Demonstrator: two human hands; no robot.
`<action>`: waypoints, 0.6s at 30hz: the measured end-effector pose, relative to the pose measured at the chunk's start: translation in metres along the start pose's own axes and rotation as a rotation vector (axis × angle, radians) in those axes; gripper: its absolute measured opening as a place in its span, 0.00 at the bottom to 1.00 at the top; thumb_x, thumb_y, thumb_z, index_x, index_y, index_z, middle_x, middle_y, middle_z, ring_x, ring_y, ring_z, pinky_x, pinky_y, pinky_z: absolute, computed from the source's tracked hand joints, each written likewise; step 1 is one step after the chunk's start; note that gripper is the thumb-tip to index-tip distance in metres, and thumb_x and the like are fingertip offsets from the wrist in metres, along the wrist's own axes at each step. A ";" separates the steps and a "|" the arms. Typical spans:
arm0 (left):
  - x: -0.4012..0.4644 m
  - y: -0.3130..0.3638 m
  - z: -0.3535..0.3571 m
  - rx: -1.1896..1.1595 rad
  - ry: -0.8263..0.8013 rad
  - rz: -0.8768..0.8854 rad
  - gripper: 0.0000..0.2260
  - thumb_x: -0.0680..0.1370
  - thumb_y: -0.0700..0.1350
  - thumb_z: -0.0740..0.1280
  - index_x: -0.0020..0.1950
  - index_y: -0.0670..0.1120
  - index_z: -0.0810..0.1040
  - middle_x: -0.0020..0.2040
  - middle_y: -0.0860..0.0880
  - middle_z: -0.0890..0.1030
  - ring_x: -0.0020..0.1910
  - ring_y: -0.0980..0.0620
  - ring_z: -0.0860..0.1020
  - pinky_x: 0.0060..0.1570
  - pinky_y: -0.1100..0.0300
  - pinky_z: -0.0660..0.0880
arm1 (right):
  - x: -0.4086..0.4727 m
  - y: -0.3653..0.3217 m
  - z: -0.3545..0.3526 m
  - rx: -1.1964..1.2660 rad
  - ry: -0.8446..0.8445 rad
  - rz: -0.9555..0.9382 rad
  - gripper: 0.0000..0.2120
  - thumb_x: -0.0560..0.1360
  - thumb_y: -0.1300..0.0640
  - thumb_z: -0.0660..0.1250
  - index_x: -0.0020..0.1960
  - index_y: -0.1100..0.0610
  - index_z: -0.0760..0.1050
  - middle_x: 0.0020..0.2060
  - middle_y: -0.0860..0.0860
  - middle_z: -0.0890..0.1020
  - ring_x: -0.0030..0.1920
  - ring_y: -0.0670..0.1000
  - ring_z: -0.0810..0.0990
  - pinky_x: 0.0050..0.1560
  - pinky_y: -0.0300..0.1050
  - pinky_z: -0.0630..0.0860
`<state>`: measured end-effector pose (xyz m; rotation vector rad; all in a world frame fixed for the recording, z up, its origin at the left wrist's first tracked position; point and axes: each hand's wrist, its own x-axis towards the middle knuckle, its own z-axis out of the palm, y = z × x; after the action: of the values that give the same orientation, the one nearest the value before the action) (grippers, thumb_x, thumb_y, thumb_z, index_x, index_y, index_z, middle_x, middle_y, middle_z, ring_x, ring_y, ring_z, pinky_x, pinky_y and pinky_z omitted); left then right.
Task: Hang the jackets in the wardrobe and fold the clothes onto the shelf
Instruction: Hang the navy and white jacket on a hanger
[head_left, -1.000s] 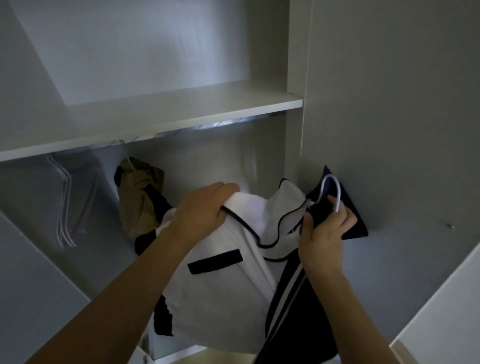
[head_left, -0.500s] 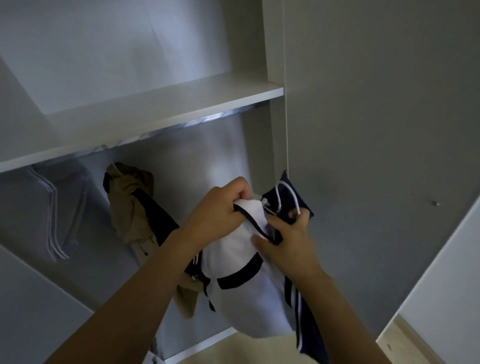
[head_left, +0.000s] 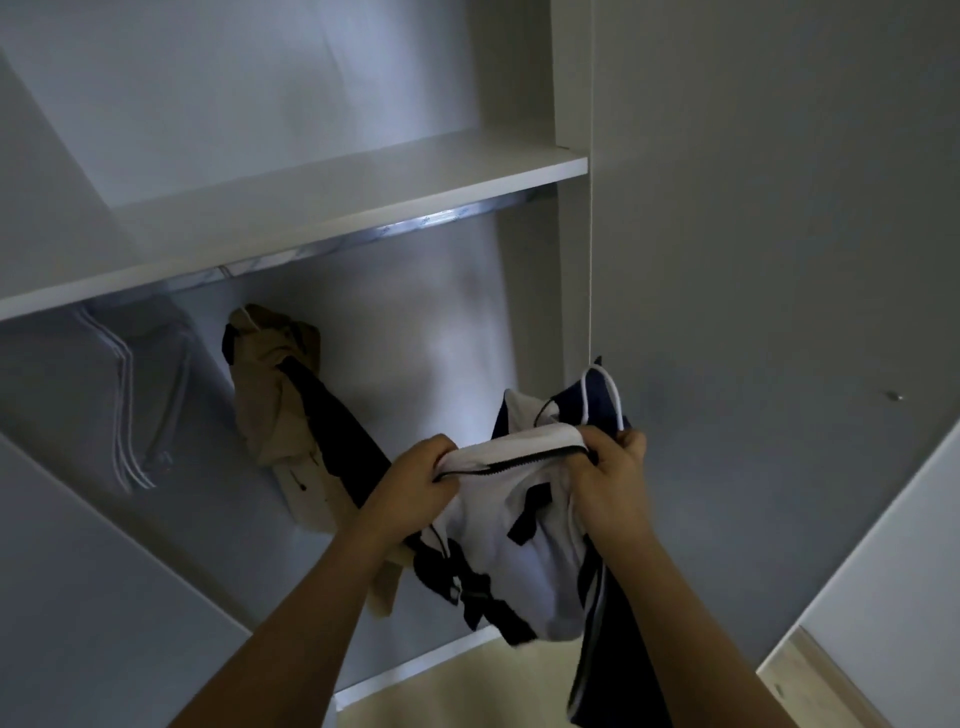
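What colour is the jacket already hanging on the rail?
Tan jacket with dark navy or black panels, seen in the head view.

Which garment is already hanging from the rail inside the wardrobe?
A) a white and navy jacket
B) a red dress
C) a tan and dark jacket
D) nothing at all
C: the tan and dark jacket hangs below the rail, while the white and navy jacket is gripped by the left hand and right hand.
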<state>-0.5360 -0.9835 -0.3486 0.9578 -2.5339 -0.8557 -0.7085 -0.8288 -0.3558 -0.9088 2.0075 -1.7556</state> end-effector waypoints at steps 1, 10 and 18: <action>0.001 0.000 0.000 -0.005 0.043 0.015 0.04 0.76 0.38 0.63 0.45 0.47 0.73 0.40 0.48 0.75 0.40 0.51 0.75 0.43 0.49 0.73 | -0.002 0.002 0.000 -0.036 -0.023 0.005 0.20 0.78 0.61 0.61 0.53 0.33 0.74 0.49 0.41 0.62 0.44 0.33 0.71 0.47 0.30 0.66; 0.014 0.049 -0.029 0.296 0.149 0.362 0.06 0.73 0.40 0.62 0.44 0.50 0.68 0.38 0.54 0.72 0.36 0.52 0.72 0.34 0.55 0.69 | -0.005 0.005 -0.009 -0.393 -0.372 -0.109 0.22 0.65 0.41 0.71 0.58 0.44 0.77 0.53 0.45 0.61 0.49 0.51 0.75 0.55 0.45 0.74; 0.015 0.022 -0.027 0.374 -0.135 0.140 0.09 0.70 0.51 0.63 0.43 0.46 0.72 0.39 0.51 0.75 0.40 0.48 0.75 0.39 0.54 0.71 | -0.002 0.004 -0.010 -0.192 -0.141 0.075 0.17 0.67 0.33 0.56 0.50 0.40 0.72 0.47 0.33 0.73 0.44 0.47 0.79 0.50 0.51 0.77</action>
<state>-0.5456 -0.9919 -0.3124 0.8315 -2.9021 -0.4258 -0.7145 -0.8194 -0.3584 -0.9721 2.1139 -1.4369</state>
